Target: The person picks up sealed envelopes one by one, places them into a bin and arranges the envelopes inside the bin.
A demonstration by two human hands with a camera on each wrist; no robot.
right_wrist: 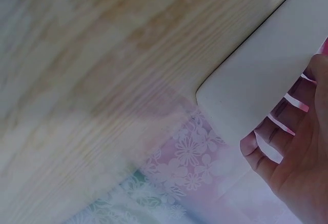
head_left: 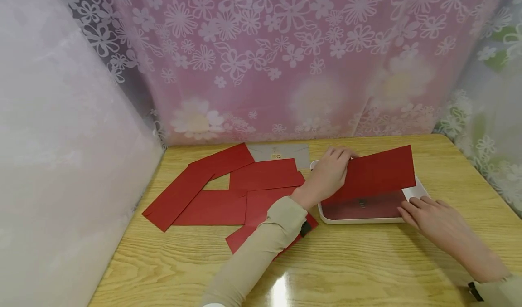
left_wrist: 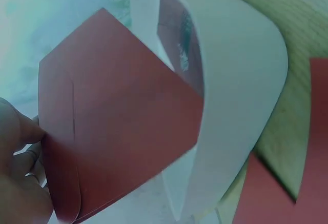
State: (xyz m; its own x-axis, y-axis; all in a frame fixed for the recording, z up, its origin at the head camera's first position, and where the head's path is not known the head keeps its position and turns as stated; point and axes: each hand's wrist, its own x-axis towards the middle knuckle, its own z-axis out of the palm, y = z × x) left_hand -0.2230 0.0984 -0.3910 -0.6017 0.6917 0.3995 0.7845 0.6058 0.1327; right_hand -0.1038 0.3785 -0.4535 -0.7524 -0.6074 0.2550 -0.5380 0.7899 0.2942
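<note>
My left hand (head_left: 329, 173) pinches a red envelope (head_left: 379, 170) by its flap end and holds it tilted above a shallow white tray (head_left: 359, 221). In the left wrist view the envelope (left_wrist: 123, 116) slants across the tray's wall (left_wrist: 241, 65), its flap toward the fingers. Inside the tray lies a dark red piece (head_left: 383, 209) with a small dark marking. At the tray's right side, my right hand (head_left: 434, 218) holds the rim, fingers bent over it; the right wrist view shows its fingertips (right_wrist: 249, 145) right at the edge.
Several red envelopes (head_left: 212, 209) lie spread and overlapping on the wooden table (head_left: 155, 270), left of the tray. A grey envelope (head_left: 295, 155) with a small gold mark lies behind them. A floral curtain (head_left: 261, 62) hangs along the table's back edge.
</note>
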